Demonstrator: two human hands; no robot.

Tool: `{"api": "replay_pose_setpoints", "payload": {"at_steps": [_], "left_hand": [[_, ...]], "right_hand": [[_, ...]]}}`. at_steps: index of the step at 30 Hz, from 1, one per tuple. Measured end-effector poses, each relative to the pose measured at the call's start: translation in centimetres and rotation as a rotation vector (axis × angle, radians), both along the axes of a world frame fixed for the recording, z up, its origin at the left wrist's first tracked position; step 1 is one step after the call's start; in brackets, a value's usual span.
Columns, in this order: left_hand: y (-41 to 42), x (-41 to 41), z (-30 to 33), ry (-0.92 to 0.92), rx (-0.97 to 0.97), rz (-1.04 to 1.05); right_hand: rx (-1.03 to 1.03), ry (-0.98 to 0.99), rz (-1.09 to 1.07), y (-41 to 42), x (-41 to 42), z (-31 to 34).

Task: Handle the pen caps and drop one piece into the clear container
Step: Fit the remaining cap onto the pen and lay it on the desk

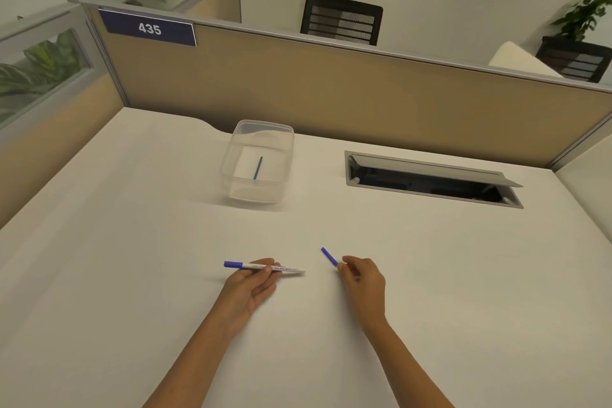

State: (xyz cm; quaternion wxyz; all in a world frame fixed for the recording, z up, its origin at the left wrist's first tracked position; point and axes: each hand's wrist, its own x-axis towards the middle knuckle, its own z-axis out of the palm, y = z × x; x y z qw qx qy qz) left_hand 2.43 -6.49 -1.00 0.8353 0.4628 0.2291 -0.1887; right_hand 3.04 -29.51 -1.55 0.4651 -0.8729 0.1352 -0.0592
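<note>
My left hand (253, 285) holds a white pen (265, 268) level above the white desk; the pen has a blue end on its left. My right hand (362, 278) pinches a small blue piece (329, 256), which looks like a pen cap, by its lower end, and it points up and to the left. The two hands are apart, with a gap between the pen's right end and the cap. A clear container (260, 161) stands farther back on the desk, left of centre. A thin blue stick-like piece (258, 168) lies inside it.
An open cable hatch (430, 179) is set into the white desk (132, 258) at the back right. A tan partition (331, 86) with a "435" sign (149, 29) closes off the far edge. Plants and black chairs stand beyond it.
</note>
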Motion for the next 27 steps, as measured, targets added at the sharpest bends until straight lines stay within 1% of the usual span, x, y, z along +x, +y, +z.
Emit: {"api": "replay_pose_setpoints", "payload": {"at_steps": [3,6,8,10,14,18,23,25,27], "left_hand": [[0.1,0.1,-0.5,-0.002,0.007,-0.007],[0.1,0.0,-0.8,-0.004,0.009,-0.001],[0.1,-0.1,-0.8,-0.002,0.004,0.003],[0.1,-0.2,-0.8,0.0,-0.004,0.008],[0.1,-0.2,-0.4,0.011,-0.039,0.041],[-0.4,-0.6,0.7,0.041,-0.14,0.13],[-2.3,-1.1,3.8,0.034,-0.268,0.144],[-3.0,-1.2,5.1,0.027,-0.304,0.146],[-3.5,-1.4,6.2,0.015,-0.335,0.14]], "right_hand": [[-0.101,-0.024,0.01,0.6,0.4,-0.6],[-0.193,0.02,0.004,1.4,0.8,-0.8],[-0.207,0.035,-0.008,1.6,0.8,-0.7],[-0.154,0.04,-0.028,1.5,0.8,-0.3],[0.149,0.042,-0.08,0.9,-0.1,1.8],[0.427,0.117,-0.091,1.2,-1.8,4.3],[0.925,0.127,-0.171,2.3,-2.9,8.1],[1.056,0.111,-0.178,2.7,-3.3,9.5],[1.123,0.085,-0.171,2.9,-3.7,10.6]]}}
